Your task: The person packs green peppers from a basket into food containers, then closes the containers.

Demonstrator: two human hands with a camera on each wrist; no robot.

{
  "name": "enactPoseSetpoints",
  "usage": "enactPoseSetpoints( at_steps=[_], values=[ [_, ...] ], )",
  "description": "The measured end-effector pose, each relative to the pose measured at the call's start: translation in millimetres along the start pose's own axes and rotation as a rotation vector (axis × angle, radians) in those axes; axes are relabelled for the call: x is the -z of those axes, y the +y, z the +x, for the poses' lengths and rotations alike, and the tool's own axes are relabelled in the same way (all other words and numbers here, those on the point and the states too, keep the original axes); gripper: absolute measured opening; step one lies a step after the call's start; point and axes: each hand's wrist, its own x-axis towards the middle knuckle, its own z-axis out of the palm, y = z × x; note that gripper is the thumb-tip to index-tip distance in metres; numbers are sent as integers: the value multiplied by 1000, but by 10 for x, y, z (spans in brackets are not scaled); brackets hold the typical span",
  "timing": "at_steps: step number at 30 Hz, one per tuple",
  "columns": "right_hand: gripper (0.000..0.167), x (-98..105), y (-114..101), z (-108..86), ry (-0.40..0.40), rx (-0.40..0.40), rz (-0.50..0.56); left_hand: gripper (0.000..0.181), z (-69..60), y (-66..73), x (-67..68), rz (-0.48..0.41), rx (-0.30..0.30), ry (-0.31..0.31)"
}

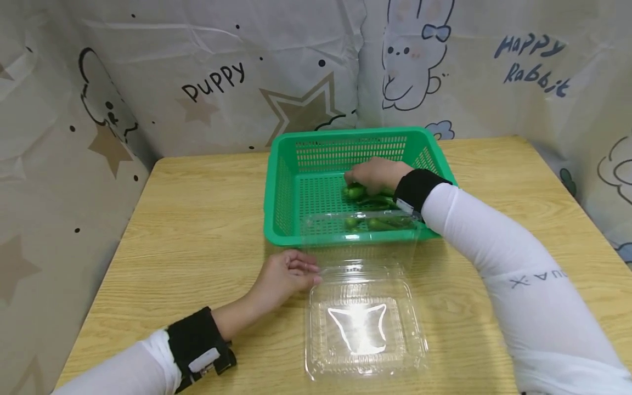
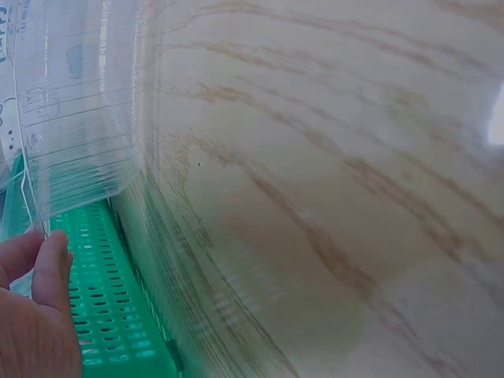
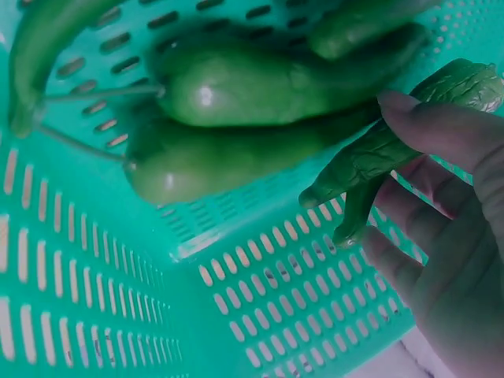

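Observation:
A clear plastic clamshell box [image 1: 316, 329] lies with its lid raised on the wooden table. My left hand [image 1: 283, 277] is at the box's left side; the left wrist view shows thumb and finger pinching the clear plastic edge [image 2: 35, 197]. Inside the green basket [image 1: 281, 240], my right hand [image 1: 377, 173] reaches among green peppers [image 1: 354, 191]. Up close in the right wrist view, thumb and fingers grip a dark, wrinkled green pepper [image 3: 358, 161], with another short green end under it. Plumper green peppers [image 3: 236, 87] lie beside that hand on the basket's slotted floor.
The basket stands at the back of the wooden table [image 1: 197, 219], directly behind the box, and the raised lid overlaps its front rim. A printed cloth [image 1: 306, 49] hangs behind the table and along its left side.

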Motion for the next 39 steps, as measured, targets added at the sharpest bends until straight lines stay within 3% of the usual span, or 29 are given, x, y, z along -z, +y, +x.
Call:
enactPoseSetpoints(
  at_steps=[15, 22, 26, 29, 34, 39],
  values=[
    [49, 454, 119, -300, 60, 67, 43, 38, 18, -14, 33, 25, -18, -31],
    [44, 703, 145, -568, 192, 75, 70, 32, 43, 27, 68, 130, -4, -29],
    [42, 827, 61, -750, 267, 89, 79, 32, 59, 47, 49, 133, 30, -27],
    [43, 906, -44, -879, 271, 89, 76, 32, 66, 63, 29, 128, 58, -19],
    [42, 1006, -250, -1096, 254, 74, 44, 32, 61, 77, 13, 129, 53, -31],
    [41, 1070, -483, -1349, 350, 83, -19, 32, 47, 98, 29, 129, 50, -25]
  ],
)
